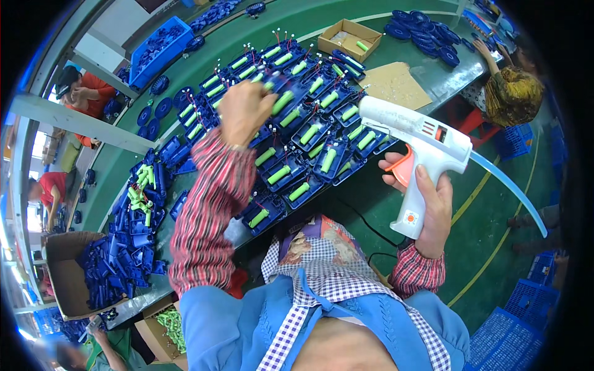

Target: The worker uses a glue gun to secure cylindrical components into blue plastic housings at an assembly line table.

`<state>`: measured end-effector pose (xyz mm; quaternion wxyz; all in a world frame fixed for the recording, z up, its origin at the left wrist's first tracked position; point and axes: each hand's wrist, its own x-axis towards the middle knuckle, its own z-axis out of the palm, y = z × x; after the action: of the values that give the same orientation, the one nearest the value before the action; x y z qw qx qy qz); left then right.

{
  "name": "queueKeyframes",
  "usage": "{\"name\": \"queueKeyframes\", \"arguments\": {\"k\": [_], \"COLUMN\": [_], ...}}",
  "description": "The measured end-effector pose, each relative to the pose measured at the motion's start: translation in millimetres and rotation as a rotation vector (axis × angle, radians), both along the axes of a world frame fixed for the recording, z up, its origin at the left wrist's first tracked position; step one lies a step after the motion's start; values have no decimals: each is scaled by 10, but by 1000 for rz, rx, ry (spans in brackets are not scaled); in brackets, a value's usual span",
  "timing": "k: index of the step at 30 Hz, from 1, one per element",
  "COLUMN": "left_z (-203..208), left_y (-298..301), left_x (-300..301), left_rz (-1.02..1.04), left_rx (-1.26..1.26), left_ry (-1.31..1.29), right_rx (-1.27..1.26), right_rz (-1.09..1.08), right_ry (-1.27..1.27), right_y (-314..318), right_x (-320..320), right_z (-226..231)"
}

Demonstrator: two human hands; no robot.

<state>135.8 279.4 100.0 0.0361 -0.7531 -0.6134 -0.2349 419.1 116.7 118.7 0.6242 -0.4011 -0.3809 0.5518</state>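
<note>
Nearest is your checked apron [334,274], worn over a blue top [238,331]. Your right hand [434,213] is wrapped around a white glue gun [442,145], held up off the near edge of the bench [455,77]. Your left hand [243,112] hangs over rows of blue housings [340,162] holding green cells [329,159]; its fingers curl, but I cannot tell whether they grip anything. Beyond sit 1 open cardboard box [339,49] and 1 heap of round blue parts [427,37].

Over on the right, a white glue gun [430,151] tilts in mid-air, nozzle to the left, a translucent blue stick [510,190] curving from its back. To its left, shallow dark-blue housings [339,162] lie crowded together, many cradling a pale-green cell [278,175].
</note>
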Motion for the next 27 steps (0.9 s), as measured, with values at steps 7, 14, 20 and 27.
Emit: {"name": "queueKeyframes", "arguments": {"k": [7,14,20,27], "left_z": [-316,-321,-429,-475], "left_y": [538,799,986,1092], "left_x": [826,900,745,720], "left_rz": [-11,39,47,75], "left_rx": [-60,5,-46,-36], "left_ry": [-57,0,44,46], "right_rx": [-12,-28,-19,-20], "right_rz": [-142,-157,-127,-110], "right_ry": [-37,-37,-32,-42], "right_y": [-91,-22,-10,-17], "right_x": [137,186,178,131], "right_z": [31,-28,-50,-40]}}
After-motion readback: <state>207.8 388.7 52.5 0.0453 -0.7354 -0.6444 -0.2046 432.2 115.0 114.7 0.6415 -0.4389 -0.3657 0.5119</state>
